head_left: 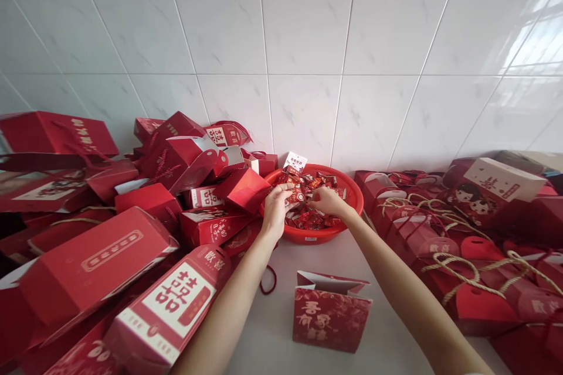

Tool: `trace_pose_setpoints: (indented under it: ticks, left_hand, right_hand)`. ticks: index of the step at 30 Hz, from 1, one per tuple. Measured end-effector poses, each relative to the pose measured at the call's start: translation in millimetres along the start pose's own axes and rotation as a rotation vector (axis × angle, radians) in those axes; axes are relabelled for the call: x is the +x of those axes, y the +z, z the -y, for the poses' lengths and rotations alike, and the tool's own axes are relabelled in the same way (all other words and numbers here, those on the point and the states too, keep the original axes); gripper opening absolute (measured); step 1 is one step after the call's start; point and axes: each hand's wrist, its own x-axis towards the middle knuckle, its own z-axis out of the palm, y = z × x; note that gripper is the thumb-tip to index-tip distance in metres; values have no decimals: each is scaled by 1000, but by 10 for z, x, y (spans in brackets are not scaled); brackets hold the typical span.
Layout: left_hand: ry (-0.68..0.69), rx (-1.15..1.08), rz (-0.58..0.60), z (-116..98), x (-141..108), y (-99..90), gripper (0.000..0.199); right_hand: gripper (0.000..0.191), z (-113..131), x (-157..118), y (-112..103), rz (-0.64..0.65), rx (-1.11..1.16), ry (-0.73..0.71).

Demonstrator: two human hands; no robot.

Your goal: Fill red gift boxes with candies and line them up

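Observation:
My left hand (pixel 277 209) is over the left side of a red plastic basket (pixel 314 238), its fingers closed on a small red candy packet (pixel 295 190) with pale printing. My right hand (pixel 329 201) reaches into the same basket from the right, fingers bent together among red-wrapped candies (pixel 310 220); what they pinch is hidden. Behind my left fingers a white printed card (pixel 295 161) stands up. In front of the basket, between my forearms, an open red gift box (pixel 331 316) with white characters stands upright on the grey table (pixel 281 269).
Many red gift boxes (pixel 97 258) are heaped on the left, close to my left forearm. On the right stand rows of red boxes with rope handles (pixel 457 269). A loop of dark red cord (pixel 268 280) lies by the left arm. A tiled wall (pixel 303 58) rises behind.

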Motion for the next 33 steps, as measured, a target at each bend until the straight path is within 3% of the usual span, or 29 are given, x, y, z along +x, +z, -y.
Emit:
trace_pose_setpoints:
  ticks: [4,11,13,17,19,22,31,33]
  left_hand:
    - [2,-18,-12,7,9,-5,23]
    - [1,-53,-37,22,24,-4,22]
    - [10,-70,-49,21,24,-6,21]
    - [28,-115,-91,14,27,-10,20]
    - [34,-134,-111,12,30,-11,21]
    - [44,-151,-128,12,33,-12,20]
    - [36,-158,-106,-15,14,3,21]
    - [31,-158,-106,-21,8,7,21]
  right_hand:
    - [23,25,48,61,8,-65,22]
    - [14,47,-10,7,-47,53,43]
    - [5,36,-44,-34,-36,229,46]
    - [14,46,-79,-97,37,685,25]
    - [16,80,-74,-100,50,719,13]
    - [8,152,-48,-50,80,631,-3]
    - [2,267,20,180,246,-78,-129]
    - [12,265,12,144,290,-192,-136]
